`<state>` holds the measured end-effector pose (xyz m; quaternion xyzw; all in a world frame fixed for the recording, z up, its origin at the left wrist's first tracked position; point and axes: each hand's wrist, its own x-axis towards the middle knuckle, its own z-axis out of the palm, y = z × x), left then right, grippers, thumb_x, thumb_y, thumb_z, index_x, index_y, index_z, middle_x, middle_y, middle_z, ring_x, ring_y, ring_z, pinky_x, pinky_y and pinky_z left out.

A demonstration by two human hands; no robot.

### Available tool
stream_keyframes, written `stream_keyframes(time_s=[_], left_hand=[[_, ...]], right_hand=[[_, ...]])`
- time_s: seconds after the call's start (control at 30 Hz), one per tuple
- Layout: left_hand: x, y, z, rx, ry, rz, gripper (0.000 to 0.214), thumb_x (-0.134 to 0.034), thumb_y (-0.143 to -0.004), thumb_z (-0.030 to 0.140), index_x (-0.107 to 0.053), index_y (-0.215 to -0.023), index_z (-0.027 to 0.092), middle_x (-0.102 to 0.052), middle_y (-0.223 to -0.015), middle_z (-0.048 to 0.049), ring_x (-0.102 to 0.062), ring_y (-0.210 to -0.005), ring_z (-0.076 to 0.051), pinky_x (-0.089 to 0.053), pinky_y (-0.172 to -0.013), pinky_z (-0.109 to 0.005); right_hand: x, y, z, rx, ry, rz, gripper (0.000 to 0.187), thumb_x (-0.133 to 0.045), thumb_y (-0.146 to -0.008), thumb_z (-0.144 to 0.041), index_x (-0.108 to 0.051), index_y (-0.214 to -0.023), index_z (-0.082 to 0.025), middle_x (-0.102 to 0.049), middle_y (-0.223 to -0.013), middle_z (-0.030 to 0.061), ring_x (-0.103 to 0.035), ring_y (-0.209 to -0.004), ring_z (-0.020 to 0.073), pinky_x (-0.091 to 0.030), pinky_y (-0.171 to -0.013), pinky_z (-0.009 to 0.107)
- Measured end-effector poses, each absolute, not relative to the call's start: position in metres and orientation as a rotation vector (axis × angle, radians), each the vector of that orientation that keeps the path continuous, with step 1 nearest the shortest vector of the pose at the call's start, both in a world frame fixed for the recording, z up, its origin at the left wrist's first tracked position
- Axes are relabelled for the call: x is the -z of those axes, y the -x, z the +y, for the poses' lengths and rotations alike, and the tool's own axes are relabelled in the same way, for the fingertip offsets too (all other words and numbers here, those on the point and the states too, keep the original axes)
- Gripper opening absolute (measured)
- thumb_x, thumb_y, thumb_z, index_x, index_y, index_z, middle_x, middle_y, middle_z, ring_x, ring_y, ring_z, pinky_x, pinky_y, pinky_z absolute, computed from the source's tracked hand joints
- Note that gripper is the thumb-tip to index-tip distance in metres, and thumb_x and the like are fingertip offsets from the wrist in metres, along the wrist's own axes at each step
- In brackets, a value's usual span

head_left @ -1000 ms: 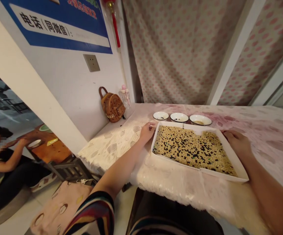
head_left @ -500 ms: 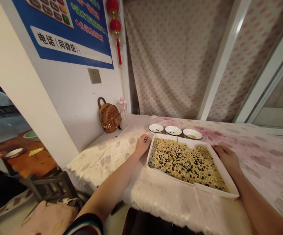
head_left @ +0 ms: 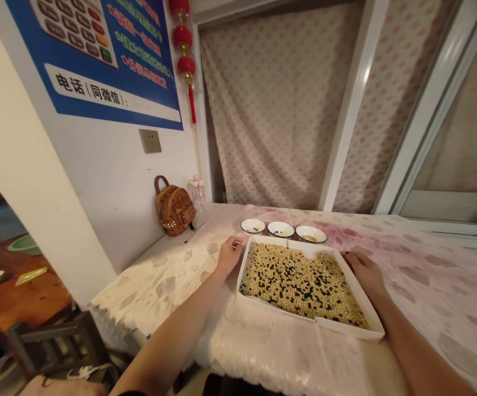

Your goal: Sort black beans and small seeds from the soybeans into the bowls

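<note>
A white rectangular tray [head_left: 347, 278] full of mixed yellow and black beans [head_left: 300, 280] lies on a table with a pale patterned cloth [head_left: 172, 280]. My left hand [head_left: 228, 255] rests against the tray's far left corner, its fingers curled round the rim. On the far right edge my right hand [head_left: 364, 270] lies with its fingers along that side. Three small white bowls [head_left: 283, 229] stand in a row just behind the tray; the right one holds a few yellow beans.
A small brown backpack [head_left: 172, 206] and a little bottle [head_left: 197, 192] stand against the wall at the table's back left. A blue poster [head_left: 98, 55] and a wall socket [head_left: 149, 141] are above. Patterned curtains hang behind. A wooden table [head_left: 19, 286] with dishes stands lower left.
The camera has tilted upward and turned a little, so the tray sits lower and further left in view. Both hands stay on the tray's edges. The person at lower left has dropped out of view.
</note>
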<state>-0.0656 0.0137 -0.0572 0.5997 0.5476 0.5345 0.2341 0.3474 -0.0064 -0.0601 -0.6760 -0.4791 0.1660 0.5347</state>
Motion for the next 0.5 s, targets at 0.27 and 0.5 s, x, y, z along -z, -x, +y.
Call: stream_keyframes(time_s=[0.27,0.5], left_hand=[[0.058,0.064,0.012,-1.490,-1.632,1.457,0.012,-0.057,-0.086,0.017,-0.067,-0.092,0.021,-0.068,-0.075,0.0016,-0.065,-0.070,-0.016,-0.051,-0.068,-0.025],[0.043,0.066,0.006,-1.575,-1.675,1.364,0.013,-0.056,-0.086,0.029,-0.066,-0.091,0.021,-0.061,-0.062,0.0038,-0.059,-0.057,-0.015,-0.048,-0.059,-0.025]], right_hand=[[0.057,-0.347,-0.007,-0.380,1.575,-1.163,0.038,-0.054,-0.066,-0.054,-0.074,-0.076,-0.023,-0.077,-0.089,0.0094,-0.066,-0.092,0.0305,-0.049,-0.085,0.040],[0.054,-0.340,-0.014,-0.359,1.522,-1.131,0.037,-0.057,-0.065,-0.056,-0.073,-0.072,-0.024,-0.075,-0.081,0.0078,-0.067,-0.084,0.0307,-0.050,-0.078,0.041]])
